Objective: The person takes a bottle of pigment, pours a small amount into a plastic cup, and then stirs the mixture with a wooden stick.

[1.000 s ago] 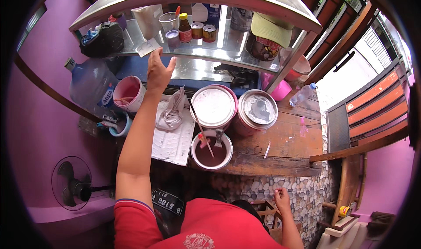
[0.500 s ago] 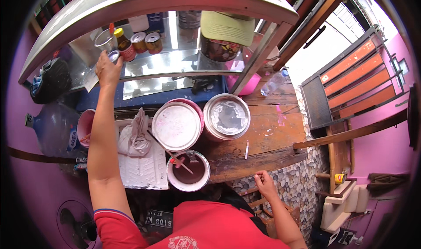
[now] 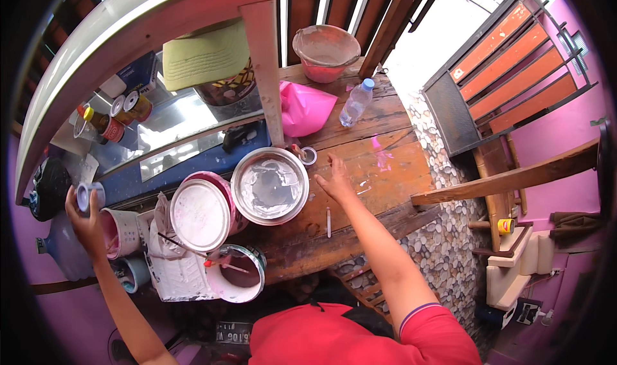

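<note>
My left hand (image 3: 85,217) holds a small lavender jar (image 3: 90,196) at the left, just above a pink bucket (image 3: 121,230). My right hand (image 3: 333,180) reaches over the wooden tabletop, open, close to a small round container (image 3: 308,156) with an object beside it. Left of that hand sit a lid with grey paint (image 3: 270,190) on a bucket and a white round lid (image 3: 199,214) on a pink one. A white bucket of murky paint (image 3: 239,272) has sticks and tools in it. A white paint tray (image 3: 170,278) with a crumpled cloth lies beside it.
The glass display case (image 3: 260,76) holds cans, bottles and a green cap (image 3: 199,60). Behind are a pink bag (image 3: 299,108), water bottle (image 3: 355,105) and red bucket (image 3: 324,60). A wooden rail (image 3: 508,172) juts over the table's right end, beside a slatted orange gate (image 3: 495,76).
My left hand has taken the small jar from the shelf and moved down and left with it. My right hand has risen forward over the table. The view has turned to the right.
</note>
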`<state>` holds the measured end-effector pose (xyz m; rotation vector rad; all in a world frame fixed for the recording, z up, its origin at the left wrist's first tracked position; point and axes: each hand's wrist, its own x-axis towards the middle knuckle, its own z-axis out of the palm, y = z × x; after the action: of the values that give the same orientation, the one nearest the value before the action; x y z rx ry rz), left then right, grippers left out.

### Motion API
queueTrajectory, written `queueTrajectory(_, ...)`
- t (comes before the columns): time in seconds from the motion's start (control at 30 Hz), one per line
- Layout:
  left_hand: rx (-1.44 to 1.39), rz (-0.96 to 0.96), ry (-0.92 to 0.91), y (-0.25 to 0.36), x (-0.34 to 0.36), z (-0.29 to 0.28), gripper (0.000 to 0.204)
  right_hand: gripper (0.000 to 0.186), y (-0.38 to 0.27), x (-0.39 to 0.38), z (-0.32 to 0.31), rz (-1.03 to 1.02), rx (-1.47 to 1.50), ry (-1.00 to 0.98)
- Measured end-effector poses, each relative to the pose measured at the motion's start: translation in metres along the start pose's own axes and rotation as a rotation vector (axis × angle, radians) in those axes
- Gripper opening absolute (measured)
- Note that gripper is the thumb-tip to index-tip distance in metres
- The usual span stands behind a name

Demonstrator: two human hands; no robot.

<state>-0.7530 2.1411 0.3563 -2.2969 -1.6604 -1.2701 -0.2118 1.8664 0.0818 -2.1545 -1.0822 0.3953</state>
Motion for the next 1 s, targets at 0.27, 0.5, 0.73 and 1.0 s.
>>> queueTrajectory(0.27, -0.085, -0.108, -0.252, 0.153, -0.162, -0.091, 0.066, 0.100, -0.010, 0.052, 0.031, -0.238, 0.062, -0.189)
queueTrajectory(0.5, -0.343, 0.026, -0.692, 0.266, -0.263, -0.043, 0.076, 0.093, -0.002, 0.010, -0.001, -0.207, -0.021, -0.088)
queueTrajectory(0.73, -0.498, 0.059, -0.844, 0.293, -0.355, 0.098, 0.066, 0.084, 0.013, -0.096, -0.047, -0.114, -0.128, -0.068)
queueTrajectory(1.0, -0.394, 0.097, -0.799, 0.278, -0.385, 0.178, 0.063, 0.081, 0.027, -0.142, -0.046, -0.003, -0.136, -0.058)
